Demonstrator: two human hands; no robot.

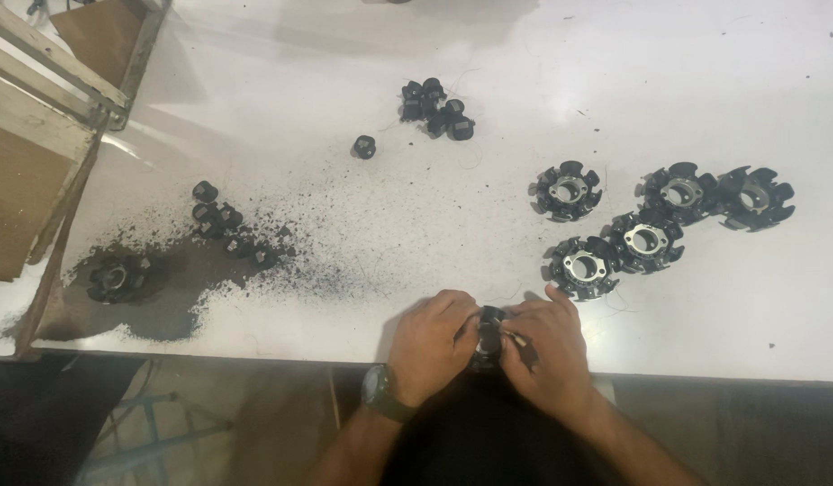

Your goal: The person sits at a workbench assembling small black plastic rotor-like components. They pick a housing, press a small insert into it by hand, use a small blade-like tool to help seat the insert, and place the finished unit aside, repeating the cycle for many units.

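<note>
At the near edge of the white table (615, 72), my left hand (432, 340) and my right hand (541, 344) both grip one black round toothed part (490, 329) between them. A thin metal tool tip (521, 341) shows at my right fingers. My left wrist wears a dark watch (380, 392). Most of the held part is hidden by my fingers.
Several black toothed rings with metal centres (646, 238) lie to the right. Small black caps sit in a cluster (434, 108), with one cap alone (364, 147). Black dust and more pieces (220, 225) spread at the left, around another ring (115, 274). A wooden frame (38, 99) stands at far left.
</note>
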